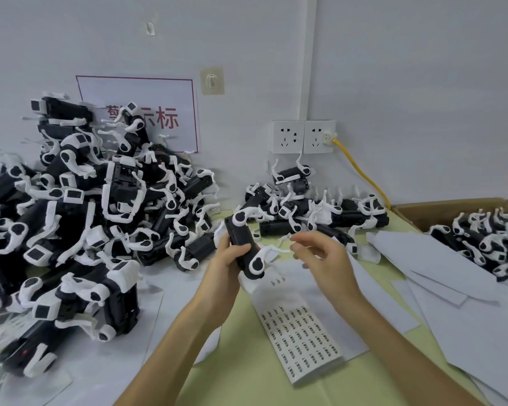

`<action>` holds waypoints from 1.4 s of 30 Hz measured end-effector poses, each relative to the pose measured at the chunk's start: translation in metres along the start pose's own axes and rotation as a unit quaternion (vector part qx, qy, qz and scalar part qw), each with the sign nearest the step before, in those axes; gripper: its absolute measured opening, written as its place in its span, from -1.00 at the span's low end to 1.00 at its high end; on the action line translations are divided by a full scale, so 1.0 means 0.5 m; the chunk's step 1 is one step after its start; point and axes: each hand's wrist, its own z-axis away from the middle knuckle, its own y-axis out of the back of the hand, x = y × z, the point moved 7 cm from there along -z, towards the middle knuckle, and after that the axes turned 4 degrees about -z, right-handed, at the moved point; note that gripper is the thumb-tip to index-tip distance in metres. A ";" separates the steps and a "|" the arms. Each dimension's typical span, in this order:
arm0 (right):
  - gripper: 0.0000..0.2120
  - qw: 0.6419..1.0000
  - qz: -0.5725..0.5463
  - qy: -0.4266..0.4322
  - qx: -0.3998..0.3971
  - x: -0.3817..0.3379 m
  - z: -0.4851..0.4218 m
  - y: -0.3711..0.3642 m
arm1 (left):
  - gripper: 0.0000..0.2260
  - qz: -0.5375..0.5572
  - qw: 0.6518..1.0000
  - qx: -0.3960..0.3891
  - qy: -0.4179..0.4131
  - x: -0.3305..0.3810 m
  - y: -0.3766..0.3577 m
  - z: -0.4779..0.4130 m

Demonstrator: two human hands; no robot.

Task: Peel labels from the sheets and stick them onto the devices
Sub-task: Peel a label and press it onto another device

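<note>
Left hand [225, 263] grips a black-and-white plastic device [237, 233]; right hand [320, 256] beside it, curled, contents unclear; white paper label sheet [302, 338] mostly full; heaps [79, 215] likely await.

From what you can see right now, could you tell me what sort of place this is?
Probably a small assembly or packing workshop: a heap of identical black-and-white devices, a cardboard box of more, and a label sheet on the table.

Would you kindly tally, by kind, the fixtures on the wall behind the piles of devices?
Wall sockets: 2
Adhesive hooks: 2
Printed sign: 1
Yellow cable: 1
Total: 6
</note>
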 end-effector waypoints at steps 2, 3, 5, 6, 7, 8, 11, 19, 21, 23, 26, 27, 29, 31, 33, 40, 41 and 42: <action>-0.85 0.999 -0.041 0.021 0.009 -0.019 0.001 0.007 | -0.47 -0.029 1.000 -0.002 -0.010 -0.002 0.000 0.001; -0.85 0.998 -0.056 0.036 0.007 -0.029 0.003 0.006 | -0.41 -0.043 0.999 -0.006 -0.015 0.000 -0.003 0.003; -0.84 0.995 -0.079 0.058 -0.004 -0.045 0.008 -0.001 | -0.38 -0.071 0.997 -0.010 -0.023 0.000 -0.004 0.005; -0.83 0.994 -0.086 0.063 -0.015 -0.051 0.010 -0.006 | -0.39 -0.085 0.996 -0.011 -0.028 -0.001 -0.005 0.004; -0.83 0.993 -0.091 0.064 -0.030 -0.054 0.011 -0.012 | -0.40 -0.099 0.994 -0.011 -0.034 -0.003 -0.004 0.003; -0.82 0.992 -0.095 0.062 -0.047 -0.056 0.012 -0.018 | -0.40 -0.113 0.993 -0.012 -0.039 -0.006 -0.005 0.002; -0.84 0.991 -0.093 0.049 -0.078 -0.055 0.018 -0.034 | -0.40 -0.156 0.986 -0.020 -0.063 -0.012 -0.014 0.005; -0.83 0.995 -0.048 0.036 -0.082 -0.049 0.017 -0.042 | -0.28 -0.238 0.962 -0.015 -0.133 -0.013 -0.034 0.010; -0.86 0.996 -0.037 0.026 -0.078 -0.043 0.015 -0.039 | -0.26 -0.252 0.957 -0.016 -0.145 -0.013 -0.038 0.013; -0.85 0.996 -0.030 0.023 -0.080 -0.042 0.015 -0.038 | -0.29 -0.255 0.955 -0.018 -0.152 -0.012 -0.039 0.015; -0.85 0.996 -0.019 0.023 -0.080 -0.042 0.015 -0.036 | -0.31 -0.259 0.953 -0.022 -0.158 -0.010 -0.038 0.014; -0.85 0.996 -0.015 0.023 -0.079 -0.042 0.015 -0.035 | -0.31 -0.261 0.952 -0.021 -0.158 -0.010 -0.039 0.014; -0.87 0.997 -0.007 0.022 -0.078 -0.042 0.016 -0.035 | -0.28 -0.262 0.952 -0.021 -0.159 -0.011 -0.039 0.013; -0.87 0.997 -0.004 0.022 -0.078 -0.042 0.015 -0.035 | -0.27 -0.263 0.951 -0.023 -0.163 -0.012 -0.040 0.012; -0.85 0.996 -0.001 0.026 -0.080 -0.043 0.015 -0.036 | -0.26 -0.265 0.949 -0.025 -0.167 -0.012 -0.040 0.011; -0.85 0.997 0.000 0.025 -0.078 -0.044 0.014 -0.034 | -0.26 -0.275 0.945 -0.035 -0.173 -0.016 -0.039 0.007; -0.86 0.997 0.000 0.024 -0.079 -0.044 0.014 -0.034 | -0.27 -0.276 0.944 -0.036 -0.174 -0.016 -0.039 0.007; -0.86 0.997 0.001 0.024 -0.080 -0.045 0.015 -0.034 | -0.28 -0.276 0.944 -0.036 -0.175 -0.016 -0.039 0.008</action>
